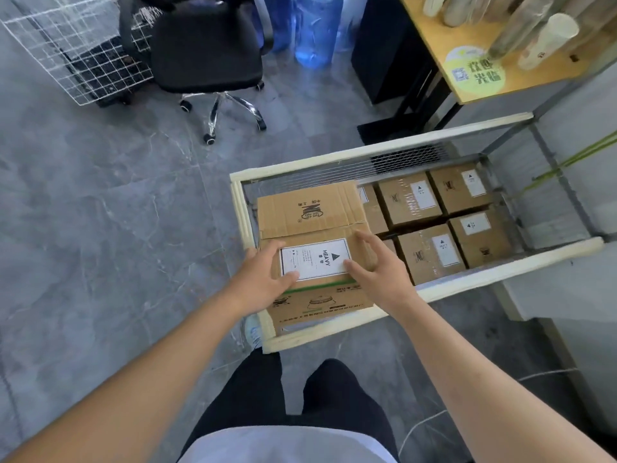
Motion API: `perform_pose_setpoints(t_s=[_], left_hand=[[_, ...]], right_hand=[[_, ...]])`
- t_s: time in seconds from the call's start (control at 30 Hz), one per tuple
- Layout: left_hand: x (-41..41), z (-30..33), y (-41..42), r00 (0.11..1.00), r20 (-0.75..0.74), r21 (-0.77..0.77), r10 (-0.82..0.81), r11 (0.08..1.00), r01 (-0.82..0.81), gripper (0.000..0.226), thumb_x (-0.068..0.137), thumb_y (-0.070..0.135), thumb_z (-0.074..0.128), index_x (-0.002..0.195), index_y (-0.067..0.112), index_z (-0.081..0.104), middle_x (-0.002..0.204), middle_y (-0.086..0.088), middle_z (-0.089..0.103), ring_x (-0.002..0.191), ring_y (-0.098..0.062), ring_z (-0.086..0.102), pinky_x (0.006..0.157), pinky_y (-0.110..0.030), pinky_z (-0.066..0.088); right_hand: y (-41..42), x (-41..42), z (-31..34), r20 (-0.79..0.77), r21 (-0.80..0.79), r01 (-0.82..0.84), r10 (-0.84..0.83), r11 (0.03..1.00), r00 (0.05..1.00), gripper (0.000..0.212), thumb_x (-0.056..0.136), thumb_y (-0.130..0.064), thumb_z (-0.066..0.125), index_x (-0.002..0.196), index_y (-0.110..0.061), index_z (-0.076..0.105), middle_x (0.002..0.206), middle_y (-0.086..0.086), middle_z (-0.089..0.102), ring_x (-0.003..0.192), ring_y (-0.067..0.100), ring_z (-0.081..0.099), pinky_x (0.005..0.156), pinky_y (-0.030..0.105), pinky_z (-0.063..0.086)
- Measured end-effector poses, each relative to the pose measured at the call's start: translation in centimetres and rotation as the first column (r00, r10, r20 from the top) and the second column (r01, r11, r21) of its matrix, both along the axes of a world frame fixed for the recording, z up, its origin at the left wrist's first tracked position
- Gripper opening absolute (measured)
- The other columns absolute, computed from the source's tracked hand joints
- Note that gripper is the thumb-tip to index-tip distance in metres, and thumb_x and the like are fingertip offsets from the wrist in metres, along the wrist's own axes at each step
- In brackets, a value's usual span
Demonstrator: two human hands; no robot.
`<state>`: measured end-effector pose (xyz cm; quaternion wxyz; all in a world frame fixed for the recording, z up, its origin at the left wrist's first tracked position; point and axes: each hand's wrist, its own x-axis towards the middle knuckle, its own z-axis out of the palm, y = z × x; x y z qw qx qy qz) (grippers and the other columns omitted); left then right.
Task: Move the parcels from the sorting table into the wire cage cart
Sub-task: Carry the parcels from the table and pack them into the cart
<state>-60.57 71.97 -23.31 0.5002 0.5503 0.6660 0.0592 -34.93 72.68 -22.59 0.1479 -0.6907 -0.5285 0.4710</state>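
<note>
Cardboard, brown and corrugated, makes up the large flat parcel (317,228) with a white "HEAVY" label (315,264) on its top; it lies inside the wire cage cart (367,155), at the cart's near-left end, resting higher than the rest. Both hands are on its top face. The left hand (263,279) lies with straight fingers across the label's left edge, thumb on the label's lower edge. The right hand (377,265) has its fingers spread and slightly bent, fingertips touching the parcel just right of the label; neither hand is gripping anything. Under the parcel's near edge shows another brown carton with a green stripe and printed drawings (320,305). Farther right within the cart sit smaller brown taped boxes (430,252), each with a white label, packed side by side in two rows. Left of the cart, across the grey marble-pattern floor (100,212), stands a black swivel office chair (207,48), with a white wire mesh panel (66,45) beyond it. Behind the cart is a yellow-topped bench (474,68) carrying clear tubes.
</note>
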Motion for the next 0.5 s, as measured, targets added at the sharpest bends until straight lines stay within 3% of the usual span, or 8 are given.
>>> perform_pose_setpoints(t_s=[0.17, 0.3, 0.43, 0.5], left_hand=[[-0.6, -3.9, 4.5, 1.0, 0.002, -0.074, 0.016, 0.997, -0.016, 0.064, 0.095, 0.045, 0.069, 0.15, 0.04, 0.038, 0.15, -0.007, 0.036, 0.132, -0.028, 0.05, 0.103, -0.033, 0.041], [0.4, -8.2, 7.3, 0.994, 0.02, -0.128, 0.108, 0.986, -0.104, 0.066, 0.094, 0.049, 0.066, 0.153, 0.037, 0.041, 0.155, -0.006, 0.038, 0.142, -0.025, 0.044, 0.117, -0.038, 0.035], [2.0, -13.7, 9.4, 0.976, -0.01, -0.18, 0.218, 0.96, -0.216, 0.063, 0.099, 0.04, 0.064, 0.157, 0.033, 0.04, 0.159, -0.006, 0.033, 0.145, -0.025, 0.04, 0.108, -0.025, 0.025], [3.0, -17.1, 10.1, 0.971, -0.024, -0.193, 0.238, 0.952, -0.238, 0.063, 0.102, 0.032, 0.063, 0.159, 0.032, 0.037, 0.16, -0.006, 0.031, 0.141, -0.022, 0.043, 0.102, -0.014, 0.028]], right_hand=[[3.8, -1.1, -3.9, -0.013, -0.086, 0.056, -0.057, 0.995, 0.998, 0.06, 0.091, -0.049, 0.071, 0.142, -0.057, 0.039, 0.139, -0.013, 0.057, 0.118, 0.019, 0.064, 0.091, 0.048, 0.061], [7.4, -0.4, -8.6, -0.033, -0.168, 0.055, -0.061, 0.984, 0.998, 0.059, 0.093, -0.044, 0.072, 0.143, -0.055, 0.041, 0.137, -0.016, 0.054, 0.115, 0.016, 0.064, 0.091, 0.046, 0.061], [11.0, 0.5, -15.0, -0.097, -0.267, 0.027, -0.054, 0.963, 0.994, 0.062, 0.097, -0.033, 0.071, 0.151, -0.044, 0.042, 0.137, -0.017, 0.05, 0.114, 0.011, 0.063, 0.093, 0.038, 0.061], [12.7, 0.8, -18.6, -0.14, -0.302, 0.023, -0.068, 0.953, 0.988, 0.064, 0.097, -0.027, 0.072, 0.152, -0.042, 0.043, 0.142, -0.017, 0.05, 0.12, 0.012, 0.061, 0.097, 0.038, 0.06]])
